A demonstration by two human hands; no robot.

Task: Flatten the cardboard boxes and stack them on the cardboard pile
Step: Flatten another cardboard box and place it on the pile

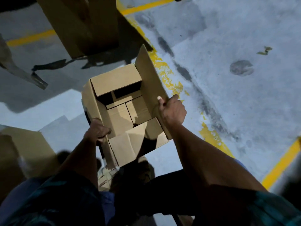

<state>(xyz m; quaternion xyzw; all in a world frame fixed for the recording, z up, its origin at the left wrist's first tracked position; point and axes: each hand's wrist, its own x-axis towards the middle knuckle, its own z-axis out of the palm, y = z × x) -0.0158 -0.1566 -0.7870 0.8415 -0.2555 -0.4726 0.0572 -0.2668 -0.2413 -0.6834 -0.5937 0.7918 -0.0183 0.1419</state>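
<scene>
While held above the floor (228, 38), an open box (123, 110) (flaps up) is gripped by both hands (173, 111).

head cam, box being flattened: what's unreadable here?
- Left hand grip: fingers curl behind the box wall, hidden.
- Box underside: faces away from the head view.
- Cardboard at upper left: cut off by the top edge, in shadow.
- Cardboard at lower left: blurred, dark, cut off by the left edge.
</scene>
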